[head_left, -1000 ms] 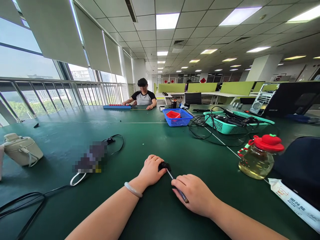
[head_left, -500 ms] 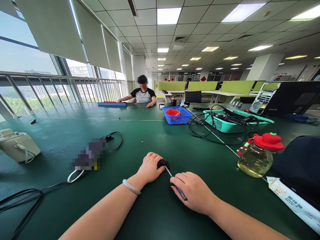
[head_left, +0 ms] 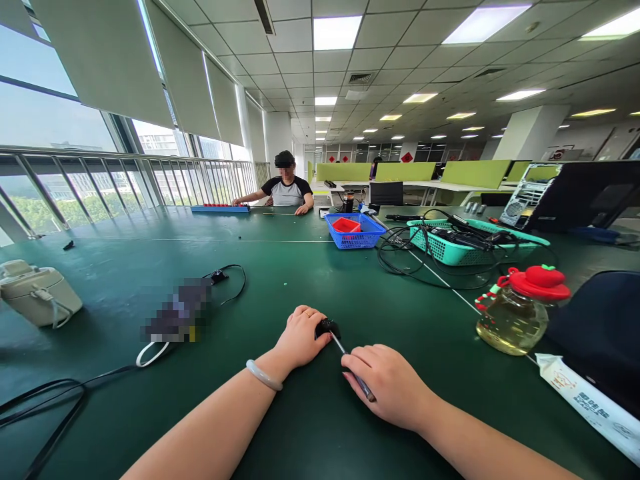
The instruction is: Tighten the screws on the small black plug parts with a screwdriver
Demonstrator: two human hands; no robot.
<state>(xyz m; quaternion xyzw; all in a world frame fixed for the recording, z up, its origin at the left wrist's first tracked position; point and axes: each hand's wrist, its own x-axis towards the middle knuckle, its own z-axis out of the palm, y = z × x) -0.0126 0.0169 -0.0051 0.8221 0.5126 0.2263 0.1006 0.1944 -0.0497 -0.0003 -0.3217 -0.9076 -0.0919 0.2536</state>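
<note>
Room: lit by ceiling panels, with pale blinds lowered over windows and a metal railing run along the left side; lime-green partitions are seen beyond
Table: broad dark green top, crossed by thin pale seams; its near edge is cut off from view
Black piece: a small, dark, rounded object, set in the near middle of the table, well apart from the far edge; its exact kind cannot be told
Left hand: fingers of the left hand are closed over the black piece, which seems to be steadied against the tabletop
Right hand: a slim metal-shafted tool with a dark handle is gripped in the right hand, slanted toward the black piece
Progress: tool and piece appear to have been brought together; whether anything has been loosened, fixed or finished cannot be told, nor how much is left
Right side: a red-lidded clear jar is placed beside a white printed packet; farther back, cables are heaped in a teal basket, near a blue basket
Far edge: a person is seated there, beside a long blue tray
</note>
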